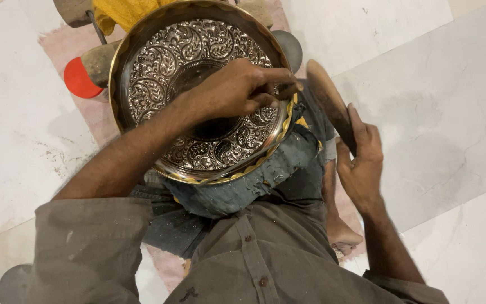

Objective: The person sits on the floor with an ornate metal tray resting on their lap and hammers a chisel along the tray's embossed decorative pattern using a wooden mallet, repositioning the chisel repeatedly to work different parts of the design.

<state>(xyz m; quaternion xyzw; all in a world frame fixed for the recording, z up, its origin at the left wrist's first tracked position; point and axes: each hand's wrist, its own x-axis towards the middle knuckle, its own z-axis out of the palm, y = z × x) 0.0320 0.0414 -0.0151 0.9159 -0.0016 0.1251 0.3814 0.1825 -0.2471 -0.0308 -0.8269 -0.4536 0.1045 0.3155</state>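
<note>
Red lid: far left on the floor, partly tucked behind a wooden piece, so you see only part of it.
Embossed metal bowl: tilted on your lap, rim resting on a grey cloth; nothing lies inside it but the leaf relief and a dark centre.
Left hand: reaching into the bowl, fingers pinched together on a thin tool; its tip is too small to make out.
Wooden mallet: just right of the bowl's rim, blurred.
Right hand: closed around the mallet's lower end, near right.
Yellow cloth: far, cut off by the top edge.
</note>
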